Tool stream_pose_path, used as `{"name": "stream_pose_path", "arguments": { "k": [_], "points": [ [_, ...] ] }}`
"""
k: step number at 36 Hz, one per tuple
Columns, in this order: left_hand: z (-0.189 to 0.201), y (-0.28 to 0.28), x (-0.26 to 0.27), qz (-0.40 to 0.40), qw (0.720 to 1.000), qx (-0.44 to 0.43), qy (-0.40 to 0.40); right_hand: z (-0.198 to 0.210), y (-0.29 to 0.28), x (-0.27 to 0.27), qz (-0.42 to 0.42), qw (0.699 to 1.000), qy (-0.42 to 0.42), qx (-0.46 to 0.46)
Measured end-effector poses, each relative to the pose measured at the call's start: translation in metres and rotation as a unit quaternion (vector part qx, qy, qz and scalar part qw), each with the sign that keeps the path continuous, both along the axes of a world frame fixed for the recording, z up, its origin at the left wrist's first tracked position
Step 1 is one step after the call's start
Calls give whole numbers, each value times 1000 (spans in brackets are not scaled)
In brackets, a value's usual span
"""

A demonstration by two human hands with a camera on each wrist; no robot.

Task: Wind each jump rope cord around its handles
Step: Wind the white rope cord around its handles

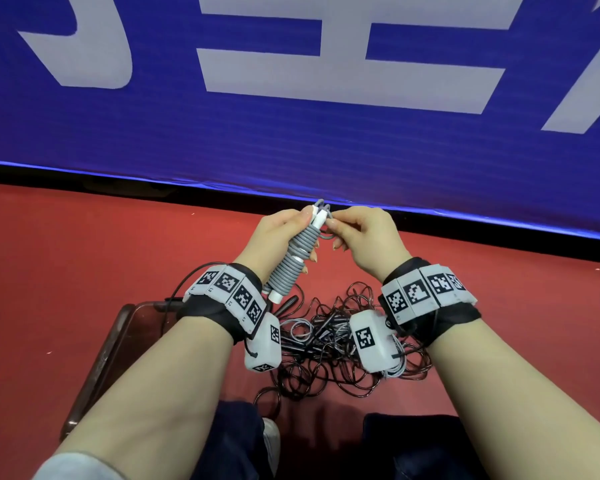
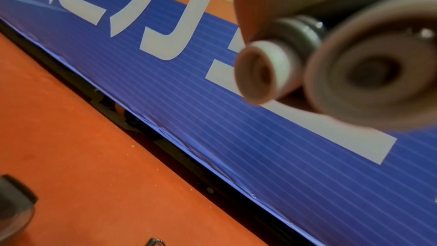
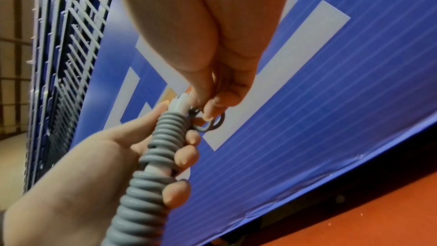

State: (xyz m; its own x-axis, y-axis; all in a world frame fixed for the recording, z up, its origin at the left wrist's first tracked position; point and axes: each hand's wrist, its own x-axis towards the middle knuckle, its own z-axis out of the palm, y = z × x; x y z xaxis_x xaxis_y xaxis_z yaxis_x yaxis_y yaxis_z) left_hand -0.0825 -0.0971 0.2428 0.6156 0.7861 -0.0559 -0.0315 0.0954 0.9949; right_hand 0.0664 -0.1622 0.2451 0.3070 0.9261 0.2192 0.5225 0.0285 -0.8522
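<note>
A grey jump rope (image 1: 297,258) lies coiled tightly round its two white handles, held upright and tilted above the red floor. My left hand (image 1: 284,233) grips the wound bundle (image 3: 151,175) round its middle, thumb up by the handle tops. My right hand (image 1: 347,226) pinches the last grey loop of cord (image 3: 210,124) at the upper end of the handles. In the left wrist view the white handle butts (image 2: 262,74) fill the upper right, blurred.
A tangled heap of black and grey jump ropes (image 1: 333,348) lies on the red floor (image 1: 84,271) under my wrists. A brown case (image 1: 118,344) sits to the left. A blue banner (image 1: 291,133) with white letters stands just beyond my hands. My knees are at the bottom.
</note>
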Motion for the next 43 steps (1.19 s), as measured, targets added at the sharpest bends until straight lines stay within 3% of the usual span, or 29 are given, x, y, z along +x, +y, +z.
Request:
{"name": "stream_pose_path", "arguments": {
  "k": [8,11,15,18,22,24,28,34,40,43],
  "points": [
    [-3,-1,2,-10,999,34,17,1,-2,3,28,994,-106,15],
    [-5,-1,1,-14,999,27,12,1,-1,4,50,993,-110,9],
    [-5,0,0,-32,999,31,19,2,-2,9,51,997,50,-9],
    [-5,0,0,-45,997,54,43,8,-6,11,61,976,206,-23],
    [-10,-2,0,-68,985,113,109,17,0,13,38,946,298,-124],
    [-13,-3,1,-74,976,153,137,15,-3,12,59,955,251,-149],
    [-20,-2,2,-71,964,198,165,3,-9,13,90,983,126,-93],
    [-28,-3,8,-58,932,259,249,-9,-2,17,0,998,-35,-52],
    [-32,1,10,-60,964,143,217,-3,0,14,-48,999,3,-10],
    [-35,2,11,-80,967,119,211,-1,0,11,-42,999,9,-13]
  ]
}}
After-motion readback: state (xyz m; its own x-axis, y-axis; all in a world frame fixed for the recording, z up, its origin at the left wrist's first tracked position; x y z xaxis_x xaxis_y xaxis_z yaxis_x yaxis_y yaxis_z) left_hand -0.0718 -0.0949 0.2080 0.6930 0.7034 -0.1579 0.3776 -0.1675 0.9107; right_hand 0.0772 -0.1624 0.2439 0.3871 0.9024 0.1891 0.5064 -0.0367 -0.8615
